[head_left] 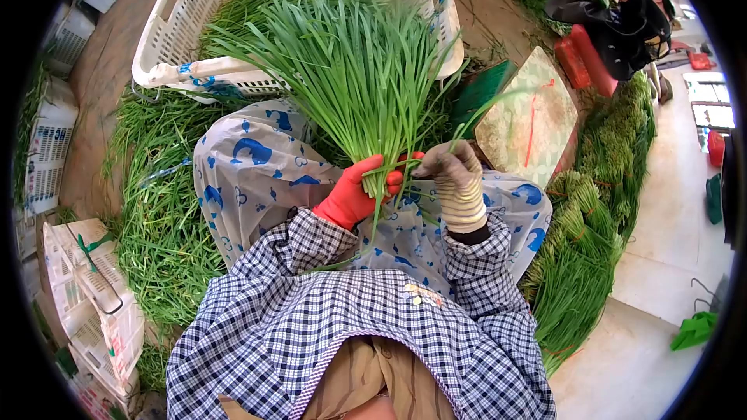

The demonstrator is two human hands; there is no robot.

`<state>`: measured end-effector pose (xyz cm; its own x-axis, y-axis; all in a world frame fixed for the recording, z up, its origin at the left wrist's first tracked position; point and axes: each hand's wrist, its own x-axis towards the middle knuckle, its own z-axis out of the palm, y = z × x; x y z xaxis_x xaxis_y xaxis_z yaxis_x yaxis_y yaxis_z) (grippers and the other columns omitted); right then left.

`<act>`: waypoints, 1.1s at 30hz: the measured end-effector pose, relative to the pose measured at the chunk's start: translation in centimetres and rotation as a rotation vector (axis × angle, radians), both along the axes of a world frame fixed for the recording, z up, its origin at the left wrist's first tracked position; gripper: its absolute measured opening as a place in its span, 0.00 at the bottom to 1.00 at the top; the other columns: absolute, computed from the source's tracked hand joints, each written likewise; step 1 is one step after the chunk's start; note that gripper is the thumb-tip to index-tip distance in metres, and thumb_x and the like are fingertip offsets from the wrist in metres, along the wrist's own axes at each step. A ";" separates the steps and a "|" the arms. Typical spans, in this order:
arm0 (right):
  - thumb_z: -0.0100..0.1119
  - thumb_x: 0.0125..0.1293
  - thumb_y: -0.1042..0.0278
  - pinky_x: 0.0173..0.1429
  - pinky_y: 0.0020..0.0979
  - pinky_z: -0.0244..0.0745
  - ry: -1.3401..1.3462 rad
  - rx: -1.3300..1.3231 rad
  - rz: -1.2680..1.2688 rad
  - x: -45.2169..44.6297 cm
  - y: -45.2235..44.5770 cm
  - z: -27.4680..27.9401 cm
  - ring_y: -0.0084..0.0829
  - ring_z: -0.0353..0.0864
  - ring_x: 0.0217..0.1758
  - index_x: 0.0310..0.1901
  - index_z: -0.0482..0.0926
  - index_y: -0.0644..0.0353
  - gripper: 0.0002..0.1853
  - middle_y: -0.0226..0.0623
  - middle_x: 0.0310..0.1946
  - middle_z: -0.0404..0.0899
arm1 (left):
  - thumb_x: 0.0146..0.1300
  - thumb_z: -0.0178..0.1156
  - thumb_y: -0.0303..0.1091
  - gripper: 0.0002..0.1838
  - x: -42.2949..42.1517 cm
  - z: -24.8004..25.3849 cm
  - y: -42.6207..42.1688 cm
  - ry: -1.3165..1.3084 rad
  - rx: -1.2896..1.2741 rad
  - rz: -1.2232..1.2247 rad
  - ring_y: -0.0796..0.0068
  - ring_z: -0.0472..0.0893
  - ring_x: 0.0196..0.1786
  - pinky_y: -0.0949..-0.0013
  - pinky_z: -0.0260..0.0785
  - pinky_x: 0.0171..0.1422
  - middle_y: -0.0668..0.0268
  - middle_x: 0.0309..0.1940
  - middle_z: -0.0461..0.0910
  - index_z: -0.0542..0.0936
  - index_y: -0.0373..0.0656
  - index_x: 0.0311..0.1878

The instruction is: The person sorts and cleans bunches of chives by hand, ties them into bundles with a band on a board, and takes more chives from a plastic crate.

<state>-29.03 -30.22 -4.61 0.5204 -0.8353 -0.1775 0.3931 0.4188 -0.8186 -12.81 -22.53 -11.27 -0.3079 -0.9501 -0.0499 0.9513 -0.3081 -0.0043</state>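
Observation:
A thick bunch of garlic chives (354,78) fans upward from my left hand (352,193), which wears a red glove. Its fingers are wrapped round the stem end, above my lap. Close beside it, my right hand (457,179), in a striped glove with grey fingers, is closed in a pinch at the stems. A loose chive leaf (484,113) runs up from its fingers. A few thin strands hang below the bunch. Beyond my knees stands a white plastic crate (175,74) holding more chives, partly hidden behind the bunch.
Loose greens (167,210) heap at my left, near a white crate (97,288). Tied bundles (580,225) line the right side. A worn board (525,120) leans by my right knee. Another person (630,27) bends at the upper right, near a red container (582,58).

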 end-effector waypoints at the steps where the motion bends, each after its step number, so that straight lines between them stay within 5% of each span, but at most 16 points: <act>1: 0.57 0.67 0.75 0.44 0.33 0.80 0.001 -0.002 -0.001 -0.1 0.1 -0.1 0.31 0.83 0.36 0.40 0.76 0.60 0.03 0.41 0.35 0.83 | 0.66 0.58 0.44 0.38 0.0 -0.1 0.1 0.022 -0.017 -0.001 0.83 0.71 0.35 0.76 0.67 0.41 0.61 0.59 0.71 0.57 0.30 0.71; 7: 0.57 0.67 0.73 0.45 0.28 0.77 0.343 -0.027 -0.068 -0.6 0.7 -0.1 0.27 0.81 0.35 0.38 0.75 0.60 0.02 0.36 0.33 0.82 | 0.65 0.59 0.41 0.25 0.0 -0.9 0.5 0.096 -0.071 0.063 0.82 0.68 0.35 0.75 0.65 0.43 0.72 0.41 0.71 0.70 0.34 0.59; 10: 0.58 0.66 0.71 0.42 0.28 0.75 0.781 -0.355 -0.266 -3.1 -1.6 -1.4 0.29 0.79 0.31 0.35 0.75 0.62 0.05 0.35 0.29 0.80 | 0.64 0.61 0.37 0.28 0.2 -0.7 0.3 0.274 -0.106 0.043 0.81 0.67 0.33 0.74 0.64 0.42 0.71 0.44 0.70 0.63 0.36 0.63; 11: 0.62 0.63 0.70 0.47 0.33 0.77 1.336 -0.477 -0.058 -4.7 -3.1 -0.9 0.41 0.81 0.38 0.46 0.75 0.63 0.12 0.45 0.38 0.81 | 0.64 0.61 0.37 0.28 0.2 -0.7 0.3 0.273 -0.106 0.041 0.81 0.67 0.33 0.74 0.64 0.42 0.71 0.44 0.70 0.63 0.36 0.63; 13: 0.65 0.58 0.68 0.53 0.39 0.77 1.735 -0.727 0.194 -4.8 -3.2 0.7 0.52 0.79 0.48 0.60 0.70 0.60 0.28 0.55 0.52 0.75 | 0.65 0.61 0.37 0.24 0.2 -0.7 0.3 0.228 -0.012 0.012 0.80 0.67 0.32 0.73 0.64 0.43 0.70 0.45 0.69 0.65 0.39 0.59; 16: 0.72 0.48 0.71 0.58 0.42 0.76 1.421 -1.187 0.253 -2.4 -0.1 4.7 0.54 0.79 0.51 0.67 0.64 0.56 0.42 0.56 0.60 0.70 | 0.69 0.57 0.42 0.21 0.0 -0.3 0.3 0.085 0.035 0.050 0.79 0.72 0.38 0.73 0.69 0.45 0.70 0.42 0.75 0.71 0.37 0.57; 17: 0.72 0.46 0.72 0.54 0.42 0.77 1.322 -1.262 0.383 -0.7 0.8 5.6 0.52 0.80 0.46 0.67 0.65 0.55 0.43 0.51 0.51 0.77 | 0.69 0.57 0.42 0.21 -0.1 -0.4 0.3 0.087 0.034 0.056 0.79 0.72 0.38 0.73 0.69 0.45 0.70 0.42 0.75 0.71 0.37 0.57; 18: 0.72 0.45 0.70 0.46 0.42 0.77 1.417 -1.188 0.682 1.6 1.9 7.0 0.47 0.81 0.39 0.66 0.68 0.53 0.41 0.43 0.38 0.80 | 0.69 0.56 0.42 0.20 -0.2 -0.7 0.5 0.010 0.058 0.051 0.77 0.74 0.39 0.71 0.70 0.47 0.69 0.42 0.77 0.73 0.37 0.56; 19: 0.70 0.46 0.70 0.39 0.40 0.76 1.242 -1.452 0.643 2.2 3.0 6.6 0.43 0.80 0.34 0.60 0.74 0.53 0.34 0.37 0.30 0.78 | 0.70 0.55 0.41 0.19 -0.3 -0.9 0.5 -0.069 0.083 0.043 0.76 0.76 0.40 0.70 0.71 0.49 0.68 0.41 0.78 0.74 0.37 0.56; 21: 0.68 0.47 0.71 0.37 0.41 0.76 1.195 -1.648 0.660 3.5 3.6 4.7 0.42 0.80 0.33 0.51 0.79 0.54 0.25 0.40 0.30 0.78 | 0.71 0.54 0.41 0.17 0.0 -1.0 0.4 0.008 -0.036 -0.011 0.74 0.79 0.42 0.67 0.72 0.51 0.67 0.41 0.80 0.76 0.38 0.54; 23: 0.65 0.53 0.73 0.36 0.36 0.77 1.006 -1.496 0.513 4.4 1.6 4.0 0.36 0.81 0.33 0.44 0.80 0.57 0.15 0.38 0.29 0.78 | 0.71 0.55 0.41 0.16 -0.4 -0.3 0.5 -0.207 0.256 0.014 0.74 0.79 0.42 0.67 0.72 0.50 0.67 0.41 0.80 0.77 0.38 0.52; 25: 0.59 0.67 0.73 0.37 0.27 0.76 0.539 -0.550 0.171 6.0 0.5 7.5 0.25 0.80 0.33 0.41 0.79 0.63 0.04 0.34 0.31 0.81 | 0.69 0.57 0.39 0.14 -0.6 0.4 0.8 -0.623 0.244 0.186 0.78 0.75 0.36 0.71 0.70 0.44 0.70 0.36 0.78 0.78 0.38 0.50; 27: 0.60 0.68 0.68 0.36 0.26 0.75 0.313 -0.491 0.007 7.3 -3.6 8.9 0.22 0.78 0.28 0.39 0.82 0.61 0.06 0.32 0.27 0.82 | 0.66 0.59 0.36 0.13 -0.1 -0.8 0.3 -0.215 0.080 0.026 0.81 0.70 0.31 0.73 0.65 0.39 0.73 0.34 0.76 0.78 0.37 0.48; 28: 0.59 0.69 0.69 0.34 0.26 0.74 0.262 -0.570 -0.139 7.6 -5.6 9.4 0.22 0.78 0.27 0.39 0.83 0.62 0.06 0.33 0.28 0.82 | 0.65 0.60 0.33 0.13 -0.1 -1.0 0.3 -0.218 0.113 0.004 0.83 0.67 0.29 0.74 0.62 0.37 0.74 0.34 0.75 0.77 0.36 0.48; 29: 0.61 0.67 0.66 0.34 0.27 0.74 0.358 -0.362 -0.267 7.3 -6.8 10.6 0.24 0.79 0.27 0.45 0.80 0.65 0.11 0.35 0.30 0.83 | 0.65 0.60 0.33 0.13 -0.1 -0.8 0.3 -0.218 0.108 0.003 0.83 0.67 0.29 0.74 0.62 0.37 0.74 0.34 0.75 0.77 0.36 0.48; 33: 0.70 0.58 0.52 0.44 0.37 0.78 1.524 -0.784 0.222 3.0 -8.7 9.8 0.43 0.84 0.41 0.66 0.63 0.66 0.41 0.49 0.38 0.83 | 0.64 0.59 0.33 0.16 -0.1 0.5 0.3 -0.202 0.112 0.025 0.84 0.67 0.29 0.75 0.63 0.37 0.73 0.34 0.74 0.74 0.36 0.51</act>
